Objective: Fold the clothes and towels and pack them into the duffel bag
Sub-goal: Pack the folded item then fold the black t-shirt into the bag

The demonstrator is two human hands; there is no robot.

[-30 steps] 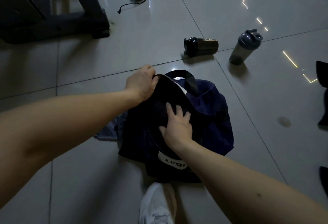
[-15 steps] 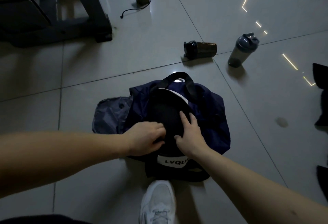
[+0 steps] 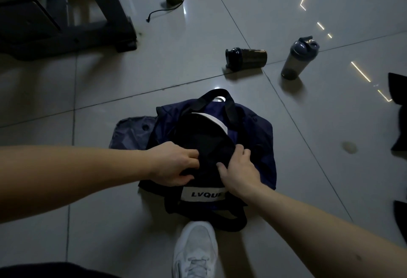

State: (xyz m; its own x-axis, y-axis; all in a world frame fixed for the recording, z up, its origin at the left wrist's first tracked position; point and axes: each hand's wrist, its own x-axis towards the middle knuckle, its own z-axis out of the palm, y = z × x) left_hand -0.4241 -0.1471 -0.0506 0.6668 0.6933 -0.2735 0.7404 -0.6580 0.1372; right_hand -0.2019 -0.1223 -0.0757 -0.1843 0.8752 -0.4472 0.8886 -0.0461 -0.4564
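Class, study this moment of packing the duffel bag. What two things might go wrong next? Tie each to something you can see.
1. The left hand and right hand grip the black garment, which bulges above the duffel bag mouth; pushed down, it may unfold or spill out.
2. The near strap handle lies by the white sneaker, so a step might snag it and drag the bag.

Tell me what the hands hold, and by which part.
The left hand and right hand grip the black cloth by its near edge, over the bag.
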